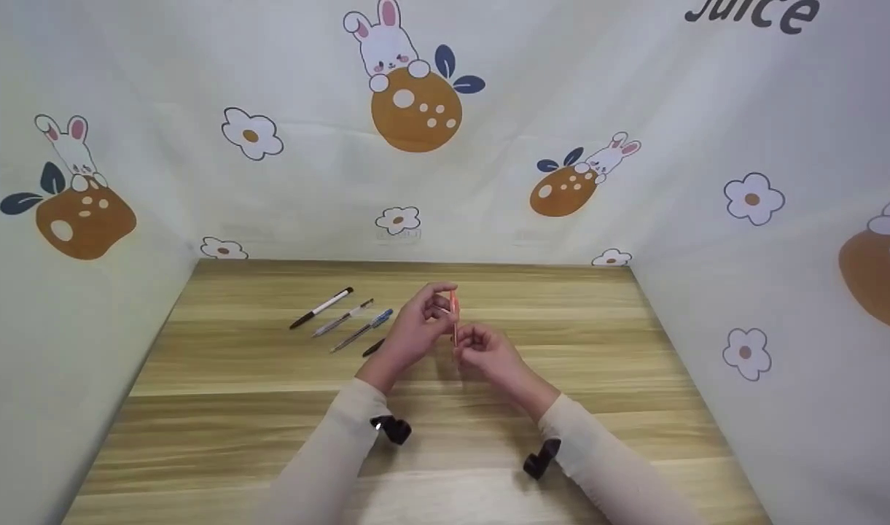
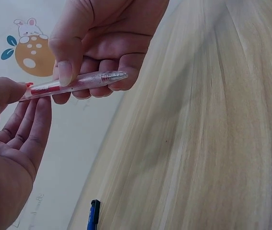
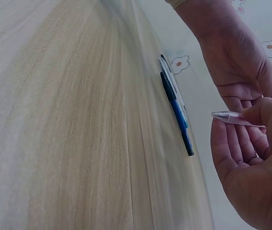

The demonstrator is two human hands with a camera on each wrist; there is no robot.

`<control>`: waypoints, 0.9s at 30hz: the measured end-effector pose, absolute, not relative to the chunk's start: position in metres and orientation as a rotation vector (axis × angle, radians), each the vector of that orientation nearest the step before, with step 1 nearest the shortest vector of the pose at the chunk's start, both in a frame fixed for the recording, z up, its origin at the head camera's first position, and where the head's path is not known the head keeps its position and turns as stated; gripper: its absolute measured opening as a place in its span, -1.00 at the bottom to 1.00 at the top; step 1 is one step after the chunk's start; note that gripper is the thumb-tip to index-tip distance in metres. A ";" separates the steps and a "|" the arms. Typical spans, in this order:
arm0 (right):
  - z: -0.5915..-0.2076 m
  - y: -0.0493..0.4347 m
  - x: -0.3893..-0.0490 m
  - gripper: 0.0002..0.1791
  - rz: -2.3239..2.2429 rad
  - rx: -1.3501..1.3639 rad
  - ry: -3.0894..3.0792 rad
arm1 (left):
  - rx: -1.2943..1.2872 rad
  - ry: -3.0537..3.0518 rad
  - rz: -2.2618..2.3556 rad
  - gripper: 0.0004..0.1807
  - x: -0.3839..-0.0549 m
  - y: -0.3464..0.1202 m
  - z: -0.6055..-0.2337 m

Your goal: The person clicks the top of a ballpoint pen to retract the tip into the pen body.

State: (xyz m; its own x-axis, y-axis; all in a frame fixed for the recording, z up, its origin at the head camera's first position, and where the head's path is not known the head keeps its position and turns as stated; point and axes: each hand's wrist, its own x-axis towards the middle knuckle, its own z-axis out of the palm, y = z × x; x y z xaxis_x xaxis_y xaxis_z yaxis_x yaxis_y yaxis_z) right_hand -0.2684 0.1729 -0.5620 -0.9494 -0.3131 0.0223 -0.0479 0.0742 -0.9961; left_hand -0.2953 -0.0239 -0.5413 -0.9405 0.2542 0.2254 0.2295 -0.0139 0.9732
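A clear-barrelled pen (image 2: 90, 82) with red parts inside is held between both hands above the table. My left hand (image 1: 414, 328) pinches its red end between thumb and fingers. Lower on the barrel, my right hand (image 1: 497, 359) grips it, thumb laid over the clear part and fingers curled beneath. In the right wrist view, the pen's clear conical tip (image 3: 220, 115) sticks out past the right thumb. From the head, the pen (image 1: 454, 302) looks orange-red and stands nearly upright between the hands.
Left of the hands lie a white pen (image 1: 321, 308) with black ends, a clear pen (image 1: 342, 319) and a blue-topped pen (image 1: 362, 330). A black pen (image 1: 373, 348) is partly hidden by the left wrist. Patterned cloth walls (image 1: 306, 197) border the wooden table (image 1: 561, 306).
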 end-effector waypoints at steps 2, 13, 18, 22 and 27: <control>-0.562 0.173 -0.268 -0.81 -1.991 -0.366 2.123 | 0.535 2.188 2.158 -0.45 -0.295 -0.024 -0.541; -0.561 0.173 -0.269 -0.81 -1.952 -0.416 2.193 | 0.505 2.149 2.187 -0.43 -0.295 -0.027 -0.541; -0.561 0.172 -0.270 -0.78 -1.933 -0.427 2.209 | 0.499 2.132 2.199 -0.44 -0.296 -0.029 -0.542; -0.560 0.171 -0.272 -0.77 -1.886 -0.472 2.258 | 0.506 2.127 2.201 -0.44 -0.297 -0.032 -0.543; -0.561 0.174 -0.272 -0.75 -1.816 -0.527 2.335 | 0.492 2.122 2.207 -0.45 -0.297 -0.036 -0.542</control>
State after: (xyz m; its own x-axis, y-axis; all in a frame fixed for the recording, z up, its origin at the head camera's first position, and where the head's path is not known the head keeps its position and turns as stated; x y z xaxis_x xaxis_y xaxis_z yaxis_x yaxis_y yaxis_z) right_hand -0.2722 0.1737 -0.5610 -0.9293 -0.3542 0.1048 -0.1888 0.2115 -0.9590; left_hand -0.2967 -0.0362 -0.5422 -0.9489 0.2458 0.1978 0.1880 -0.0631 0.9801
